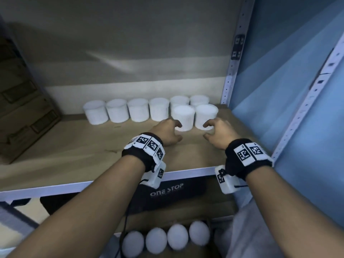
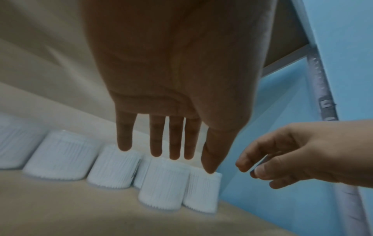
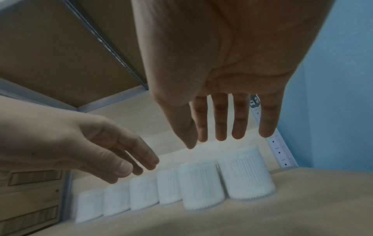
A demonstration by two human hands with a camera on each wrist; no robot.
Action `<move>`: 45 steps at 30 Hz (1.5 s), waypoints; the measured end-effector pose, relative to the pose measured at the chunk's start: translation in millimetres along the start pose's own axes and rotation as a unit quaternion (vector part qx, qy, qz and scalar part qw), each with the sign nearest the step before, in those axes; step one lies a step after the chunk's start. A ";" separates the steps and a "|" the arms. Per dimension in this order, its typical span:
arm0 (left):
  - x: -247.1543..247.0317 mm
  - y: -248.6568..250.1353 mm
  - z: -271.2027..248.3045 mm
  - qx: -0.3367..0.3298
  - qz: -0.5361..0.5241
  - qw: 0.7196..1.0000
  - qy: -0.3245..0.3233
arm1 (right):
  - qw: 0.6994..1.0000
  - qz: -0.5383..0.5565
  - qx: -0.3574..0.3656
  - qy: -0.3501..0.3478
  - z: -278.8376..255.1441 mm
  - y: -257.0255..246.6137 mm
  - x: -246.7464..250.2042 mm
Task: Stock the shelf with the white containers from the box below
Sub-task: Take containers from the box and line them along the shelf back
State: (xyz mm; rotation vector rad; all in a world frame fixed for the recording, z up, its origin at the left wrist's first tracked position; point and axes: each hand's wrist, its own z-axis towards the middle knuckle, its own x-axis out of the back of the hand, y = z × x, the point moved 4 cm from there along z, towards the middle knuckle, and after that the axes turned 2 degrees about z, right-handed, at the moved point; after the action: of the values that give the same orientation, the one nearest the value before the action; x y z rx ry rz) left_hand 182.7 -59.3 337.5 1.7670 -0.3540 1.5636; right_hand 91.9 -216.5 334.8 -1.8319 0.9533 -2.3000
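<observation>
Several white ribbed containers stand in a row along the back of the wooden shelf (image 1: 78, 157). Two more stand in front at the right: one on the left (image 1: 183, 116) (image 2: 163, 183) (image 3: 201, 183) and one on the right (image 1: 206, 115) (image 2: 203, 194) (image 3: 247, 174). My left hand (image 1: 168, 132) (image 2: 169, 153) hovers just before the front left container, fingers straight, holding nothing. My right hand (image 1: 216, 132) (image 3: 226, 137) hovers before the front right one, fingers relaxed and empty. More white containers (image 1: 176, 237) lie in the box below.
A brown cardboard box (image 1: 24, 112) fills the shelf's left end. A perforated metal upright (image 1: 232, 66) and a blue wall (image 1: 297, 90) bound the right side. A black "ONE STOP" item (image 1: 167, 192) sits under the shelf edge.
</observation>
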 end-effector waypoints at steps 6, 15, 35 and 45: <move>-10.6 11.8 -54.4 -0.008 0.015 1.000 -0.018 | 1.000 -0.023 0.005 0.005 -55.2 0.7 -2.9; -62.8 10.5 -115.0 -0.015 -0.012 0.998 -0.054 | 0.998 -0.017 0.002 -0.063 -117.6 17.2 -55.3; -348.6 -87.2 -116.3 0.097 -0.002 0.940 -0.326 | 0.909 -0.115 -0.143 -0.374 -142.9 156.5 -298.6; -418.1 -94.0 -106.9 0.096 0.043 0.941 -0.323 | 0.910 -0.145 -0.138 -0.362 -140.0 190.0 -363.0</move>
State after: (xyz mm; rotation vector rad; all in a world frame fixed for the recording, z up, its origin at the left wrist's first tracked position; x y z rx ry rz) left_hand 72.1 -30.7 -89.2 2.4293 -0.6105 1.0553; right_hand 11.8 -163.8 -87.4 -2.7914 0.9391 -1.3800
